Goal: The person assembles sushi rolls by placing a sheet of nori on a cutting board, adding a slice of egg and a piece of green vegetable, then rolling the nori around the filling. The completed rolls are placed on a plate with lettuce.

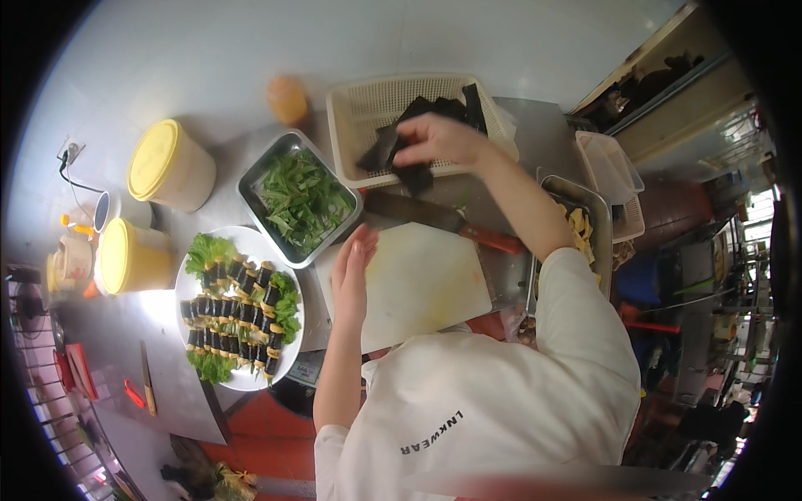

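Note:
My right hand (436,140) is over a white plastic basket (341,125) at the back, its fingers curled and pinching a dark seaweed sheet (414,177) that hangs across the basket's front rim. More black seaweed (474,107) lies in the basket behind it. Above the left edge of a white cutting board (426,280), my left hand (354,257) is held up with fingers stretched out and nothing in it. A cleaver (415,210) with a reddish handle lies along the board's far edge. Left of the board, a metal tray holds green leaves (302,200).
At left, a white plate (294,338) carries rows of seaweed-wrapped rolls (230,311) with lettuce. Yellow-lidded tubs (171,165) stand behind it, and an orange-coloured jar (286,98) is by the wall. Right of the board sits a metal pan (600,209) with yellowish strips. A knife (148,380) lies far left.

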The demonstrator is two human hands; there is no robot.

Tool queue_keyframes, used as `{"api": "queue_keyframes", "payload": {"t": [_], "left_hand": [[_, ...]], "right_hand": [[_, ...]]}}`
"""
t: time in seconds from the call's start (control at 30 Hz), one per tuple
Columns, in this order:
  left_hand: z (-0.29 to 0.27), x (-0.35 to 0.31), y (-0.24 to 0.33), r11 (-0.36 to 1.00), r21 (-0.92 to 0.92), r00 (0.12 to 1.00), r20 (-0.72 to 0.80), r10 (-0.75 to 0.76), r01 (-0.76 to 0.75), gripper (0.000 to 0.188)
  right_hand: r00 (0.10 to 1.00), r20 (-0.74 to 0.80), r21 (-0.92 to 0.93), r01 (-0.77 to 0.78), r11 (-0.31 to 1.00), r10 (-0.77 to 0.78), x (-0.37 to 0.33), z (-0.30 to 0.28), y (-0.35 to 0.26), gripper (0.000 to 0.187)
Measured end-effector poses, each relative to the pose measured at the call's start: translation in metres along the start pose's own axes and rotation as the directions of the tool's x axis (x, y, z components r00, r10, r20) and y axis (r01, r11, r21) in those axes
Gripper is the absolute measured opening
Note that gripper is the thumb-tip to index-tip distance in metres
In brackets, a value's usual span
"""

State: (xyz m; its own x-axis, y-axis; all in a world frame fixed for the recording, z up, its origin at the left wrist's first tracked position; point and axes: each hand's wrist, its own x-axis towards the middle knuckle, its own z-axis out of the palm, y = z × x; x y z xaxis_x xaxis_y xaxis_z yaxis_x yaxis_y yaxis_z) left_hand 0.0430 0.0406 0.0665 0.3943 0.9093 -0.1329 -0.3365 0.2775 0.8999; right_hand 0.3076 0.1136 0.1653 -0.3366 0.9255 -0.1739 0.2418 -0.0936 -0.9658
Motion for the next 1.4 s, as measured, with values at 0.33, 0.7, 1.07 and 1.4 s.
{"api": "queue_keyframes", "payload": {"t": [0.33,0.7,1.07,1.4], "left_hand": [[0.011,0.021,-0.013,0.851,-0.521,0.996,-0.013,-0.087,0.068,0.042],[-0.013,-0.031,-0.02,0.797,-0.581,0.917,-0.21,-0.34,0.162,0.041],[-0.03,-0.037,-0.024,0.709,-0.658,0.912,-0.083,-0.401,0.252,0.046],[-0.037,-0.041,-0.024,0.909,-0.402,0.947,-0.233,-0.22,0.112,0.039]], "right_hand": [[0.983,0.104,-0.378,-0.101,0.92,0.15,-0.007,-0.012,0.02,0.027],[0.71,-0.698,-0.674,-0.696,0.248,0.096,0.028,-0.189,0.127,0.05],[0.734,-0.676,-0.721,-0.644,0.256,-0.059,0.034,-0.197,0.156,0.042],[0.712,-0.659,-0.662,-0.394,0.638,-0.244,0.022,-0.177,0.108,0.03]]}}
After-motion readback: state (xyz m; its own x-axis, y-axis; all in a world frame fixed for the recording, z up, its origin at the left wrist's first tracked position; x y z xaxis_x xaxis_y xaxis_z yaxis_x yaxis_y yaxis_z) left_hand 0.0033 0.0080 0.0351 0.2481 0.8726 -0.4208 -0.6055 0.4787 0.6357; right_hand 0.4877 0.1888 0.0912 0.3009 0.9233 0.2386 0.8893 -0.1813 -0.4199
